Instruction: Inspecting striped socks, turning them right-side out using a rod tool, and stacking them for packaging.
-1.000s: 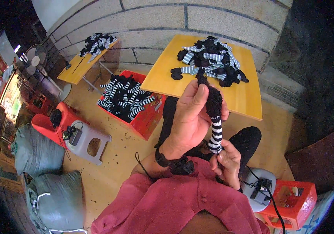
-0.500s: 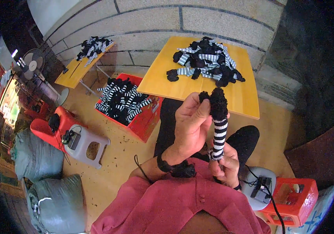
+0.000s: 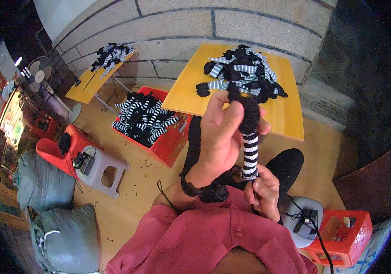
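Observation:
Upright in front of my chest is a black-and-white striped knitted tube [image 3: 250, 153] with a fuzzy black end at the top. My left hand [image 3: 220, 132] is closed on that fuzzy end, thumb in front and fingertips showing behind it. At the tube's lower hem, my right hand [image 3: 265, 189] pinches with curled fingers. Something dark and narrow shows just under the hem, but its kind is hidden by the fingers. A loose pile of similar striped pieces [image 3: 245, 69] with black ends lies on the yellow table [image 3: 186, 98] beyond my hands.
A red bin [image 3: 172, 153] full of striped pieces stands left of the table. Farther left are a smaller yellow table [image 3: 83, 91], a grey stool [image 3: 113, 166] and stuffed sacks [image 3: 67, 237]. To my right are a grey seat [image 3: 298, 235] with a cabled device and a red stool [image 3: 362, 233].
The tube and my left hand have shifted slightly left and up. My left fingers now reach around behind the fuzzy end. My right hand remains at the lower hem.

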Demonstrator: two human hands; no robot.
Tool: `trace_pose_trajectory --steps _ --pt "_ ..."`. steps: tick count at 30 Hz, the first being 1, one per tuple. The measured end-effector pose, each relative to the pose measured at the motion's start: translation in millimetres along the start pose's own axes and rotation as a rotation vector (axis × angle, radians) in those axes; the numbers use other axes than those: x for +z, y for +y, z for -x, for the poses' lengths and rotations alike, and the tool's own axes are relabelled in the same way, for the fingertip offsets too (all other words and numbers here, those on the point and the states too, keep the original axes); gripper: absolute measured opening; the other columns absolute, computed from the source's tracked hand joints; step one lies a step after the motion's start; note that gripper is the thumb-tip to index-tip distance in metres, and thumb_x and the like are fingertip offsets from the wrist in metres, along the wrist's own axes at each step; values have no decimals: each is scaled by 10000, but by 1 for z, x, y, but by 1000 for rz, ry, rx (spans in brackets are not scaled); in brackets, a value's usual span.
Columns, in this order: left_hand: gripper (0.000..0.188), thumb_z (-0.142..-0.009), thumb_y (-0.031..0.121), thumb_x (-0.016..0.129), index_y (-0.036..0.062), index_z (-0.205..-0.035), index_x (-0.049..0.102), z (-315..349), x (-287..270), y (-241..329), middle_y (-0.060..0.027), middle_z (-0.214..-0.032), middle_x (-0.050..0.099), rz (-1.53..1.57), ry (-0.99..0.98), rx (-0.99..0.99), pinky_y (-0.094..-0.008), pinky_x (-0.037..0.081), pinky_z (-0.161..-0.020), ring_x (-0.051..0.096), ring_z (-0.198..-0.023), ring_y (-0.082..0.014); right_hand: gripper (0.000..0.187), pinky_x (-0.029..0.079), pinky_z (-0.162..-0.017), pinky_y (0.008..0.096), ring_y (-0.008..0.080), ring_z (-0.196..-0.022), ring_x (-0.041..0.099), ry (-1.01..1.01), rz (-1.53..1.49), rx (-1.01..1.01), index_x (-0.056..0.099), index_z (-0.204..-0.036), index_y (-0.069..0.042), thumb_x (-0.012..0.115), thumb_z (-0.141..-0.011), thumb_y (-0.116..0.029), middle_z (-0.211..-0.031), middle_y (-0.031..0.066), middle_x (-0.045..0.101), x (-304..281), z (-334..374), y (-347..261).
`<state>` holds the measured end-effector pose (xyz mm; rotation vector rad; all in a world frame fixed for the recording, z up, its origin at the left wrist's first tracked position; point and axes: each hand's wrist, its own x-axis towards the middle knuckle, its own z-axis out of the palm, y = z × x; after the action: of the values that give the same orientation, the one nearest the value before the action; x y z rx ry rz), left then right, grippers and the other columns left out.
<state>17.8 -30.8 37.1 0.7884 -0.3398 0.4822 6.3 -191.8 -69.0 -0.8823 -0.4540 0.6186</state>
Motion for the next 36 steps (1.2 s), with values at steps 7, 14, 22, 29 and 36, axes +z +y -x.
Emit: trace_pose_trajectory --steps 7,14,22,29,36 --pt "227 -919 194 476 21 -1065 458 0 -5 -5 -141 -935 595 22 51 -27 -350 527 -690 627 -800 -246 400 241 -348 191 71 -396 389 2 -7 -84 438 -1230 8 536 -882 -162 -553 61 514 -1 -1 3" --pt "136 -901 99 503 1 -991 474 19 -1 -22 -94 -907 601 67 33 -41 -360 537 -761 615 -786 -163 445 232 -329 187 68 -377 375 -27 -163 -51 434 -1222 16 571 -833 -153 -584 61 523 5 -8 -2" --pt "230 -877 163 557 12 -1031 477 12 -4 -13 -106 -886 583 135 -75 -92 -329 524 -705 607 -780 -177 448 234 -325 190 71 -385 381 -67 -213 39 429 -1229 13 552 -827 -143 -609 68 520 9 -10 -6" --pt "289 -873 263 561 39 -1048 508 -3 -7 2 -112 -804 576 222 -252 -280 -307 476 -571 585 -648 -214 440 239 -348 188 74 -393 369 -73 -171 77 414 -1249 2 537 -855 -150 -574 65 504 8 -6 -1" --pt "271 -931 303 435 77 -1072 484 -9 -11 8 -74 -759 540 271 -189 -201 -311 396 -495 490 -543 -162 426 266 -379 197 76 -447 421 67 79 -82 412 -1250 6 540 -874 -147 -578 54 509 10 -3 8"
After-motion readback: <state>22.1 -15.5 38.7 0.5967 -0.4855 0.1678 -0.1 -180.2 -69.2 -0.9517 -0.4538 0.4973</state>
